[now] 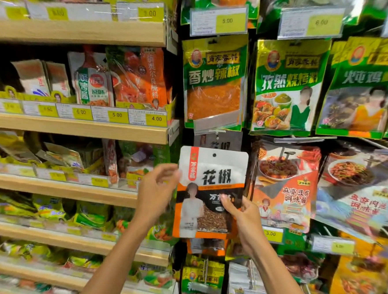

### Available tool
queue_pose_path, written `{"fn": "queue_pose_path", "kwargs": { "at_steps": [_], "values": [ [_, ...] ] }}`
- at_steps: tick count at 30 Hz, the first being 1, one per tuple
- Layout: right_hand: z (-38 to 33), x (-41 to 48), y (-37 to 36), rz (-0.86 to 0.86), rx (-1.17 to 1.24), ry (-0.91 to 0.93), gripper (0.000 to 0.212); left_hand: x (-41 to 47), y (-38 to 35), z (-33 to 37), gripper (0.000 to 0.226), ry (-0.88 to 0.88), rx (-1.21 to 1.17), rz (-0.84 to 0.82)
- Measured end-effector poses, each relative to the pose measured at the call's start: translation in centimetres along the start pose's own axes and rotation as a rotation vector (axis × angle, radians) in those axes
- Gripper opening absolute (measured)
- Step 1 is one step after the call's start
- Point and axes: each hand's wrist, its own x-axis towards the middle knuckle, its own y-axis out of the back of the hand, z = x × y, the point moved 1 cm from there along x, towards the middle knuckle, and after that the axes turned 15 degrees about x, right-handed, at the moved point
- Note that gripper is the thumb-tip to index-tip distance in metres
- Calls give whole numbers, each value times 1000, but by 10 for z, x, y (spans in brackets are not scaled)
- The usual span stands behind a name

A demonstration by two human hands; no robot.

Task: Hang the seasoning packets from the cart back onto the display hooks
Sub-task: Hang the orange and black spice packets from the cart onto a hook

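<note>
Five wooden shelves (75, 128) of store goods run left of one white-and-orange seasoning packet (212, 171), which is held up below a row of three green packets (287, 84). The right hand (241, 210) pinches its lower right edge. The left hand (158, 185) curls at its left edge, grip unclear. A like packet (220, 144) behind it is mostly hidden.
</note>
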Motion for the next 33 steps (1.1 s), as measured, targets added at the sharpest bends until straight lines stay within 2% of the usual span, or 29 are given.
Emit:
{"fn": "queue_pose_path", "kwargs": {
  "at_steps": [2, 4, 7, 9, 21, 27, 33],
  "values": [
    [-1, 3, 7, 27, 1, 10, 41, 19, 18, 8, 13, -178, 230, 319],
    [-3, 9, 9, 43, 3, 7, 34, 42, 29, 9, 20, -370, 507, 520],
    [-7, 21, 7, 50, -7, 2, 15, 72, 31, 6, 28, -572, 806, 586],
    [-10, 28, 5, 49, -5, 12, 11, 86, 27, -2, 29, -632, 892, 576],
    [-18, 51, -2, 61, -105, 84, 9, 101, 17, -30, 26, -793, 785, 648],
    [-23, 53, -11, 79, -175, 129, 5, 102, 18, -33, 27, -802, 774, 632],
    [-16, 46, -8, 136, -106, 65, 5, 101, 21, -32, 28, -796, 788, 618]
  ]
}}
